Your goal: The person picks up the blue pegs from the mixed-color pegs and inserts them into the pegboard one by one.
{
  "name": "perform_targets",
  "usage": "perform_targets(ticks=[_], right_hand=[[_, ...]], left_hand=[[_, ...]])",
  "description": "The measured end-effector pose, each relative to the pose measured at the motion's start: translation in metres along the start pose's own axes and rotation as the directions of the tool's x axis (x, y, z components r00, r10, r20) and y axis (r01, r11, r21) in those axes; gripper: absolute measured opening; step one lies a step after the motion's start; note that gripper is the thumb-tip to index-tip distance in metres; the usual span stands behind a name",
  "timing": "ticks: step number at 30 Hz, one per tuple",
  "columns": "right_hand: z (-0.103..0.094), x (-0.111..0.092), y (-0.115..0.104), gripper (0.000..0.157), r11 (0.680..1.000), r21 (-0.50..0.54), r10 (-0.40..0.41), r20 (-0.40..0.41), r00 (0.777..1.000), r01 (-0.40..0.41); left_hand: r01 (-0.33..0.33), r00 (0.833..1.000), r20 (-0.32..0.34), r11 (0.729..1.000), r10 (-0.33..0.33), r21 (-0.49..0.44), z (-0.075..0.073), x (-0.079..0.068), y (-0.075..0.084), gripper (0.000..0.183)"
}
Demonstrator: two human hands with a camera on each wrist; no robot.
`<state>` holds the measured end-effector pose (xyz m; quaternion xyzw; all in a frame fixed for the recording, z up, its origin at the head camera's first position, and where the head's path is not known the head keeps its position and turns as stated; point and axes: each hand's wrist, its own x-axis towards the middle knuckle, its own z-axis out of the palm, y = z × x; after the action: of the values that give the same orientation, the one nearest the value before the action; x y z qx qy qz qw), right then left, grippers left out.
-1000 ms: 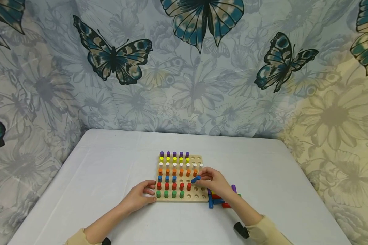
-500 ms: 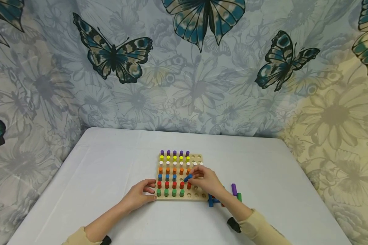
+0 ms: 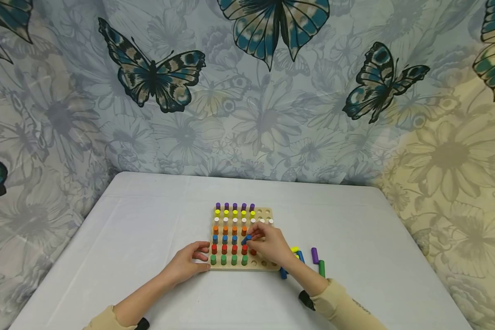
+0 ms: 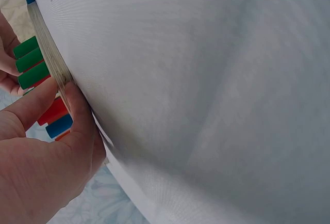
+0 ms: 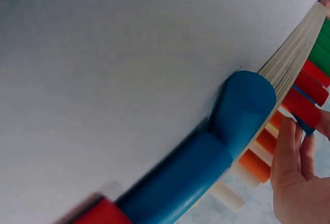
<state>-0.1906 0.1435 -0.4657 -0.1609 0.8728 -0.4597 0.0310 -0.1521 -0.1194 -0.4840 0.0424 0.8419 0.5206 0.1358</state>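
Note:
A square wooden pegboard [image 3: 239, 269] carries rows of purple, yellow, white, orange, blue, red and green pegs. My left hand [image 3: 186, 263] grips its left edge at the near corner; in the left wrist view, thumb and finger [image 4: 80, 113] lie on either side of the edge. My right hand [image 3: 272, 243] pinches a blue peg [image 3: 246, 239], tilted over the blue row just right of the three standing blue pegs [image 3: 224, 239]. The right wrist view shows this peg [image 5: 304, 125] partly hidden behind red pegs [image 5: 303, 108]. Holes on the board's right side lie partly under the right hand.
Loose pegs lie right of the board, partly hidden by the right forearm: a purple peg [image 3: 315, 255], a green peg [image 3: 321, 268], a yellow peg [image 3: 294, 250] and several blue ones, among them a blue peg [image 3: 283, 273] at the board's corner. White cloth covers the table [image 3: 169, 201].
My right hand has moved left across the board with the blue peg, to just beside the standing blue pegs. More loose pegs show behind the forearm. The left hand keeps its place.

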Motion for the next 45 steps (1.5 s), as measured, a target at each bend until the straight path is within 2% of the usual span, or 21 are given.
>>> perform_targets(ticks=[8, 26, 45], right_hand=[[0.001, -0.001, -0.002, 0.016, 0.999, -0.028, -0.046, 0.001, 0.999, 0.046], [0.001, 0.000, -0.001, 0.015, 0.995, -0.061, -0.075, 0.032, 0.997, 0.077], [-0.010, -0.005, -0.003, 0.012, 1.000, -0.017, -0.001, 0.027, 1.000, 0.001]], left_hand=[[-0.002, 1.000, -0.003, 1.000, 0.002, 0.006, 0.001, 0.000, 0.001, 0.057], [-0.008, 1.000, 0.001, 1.000, 0.008, 0.010, -0.001, 0.000, 0.000, 0.057], [-0.005, 1.000, -0.007, 1.000, 0.005, -0.007, 0.000, -0.001, 0.001, 0.057]])
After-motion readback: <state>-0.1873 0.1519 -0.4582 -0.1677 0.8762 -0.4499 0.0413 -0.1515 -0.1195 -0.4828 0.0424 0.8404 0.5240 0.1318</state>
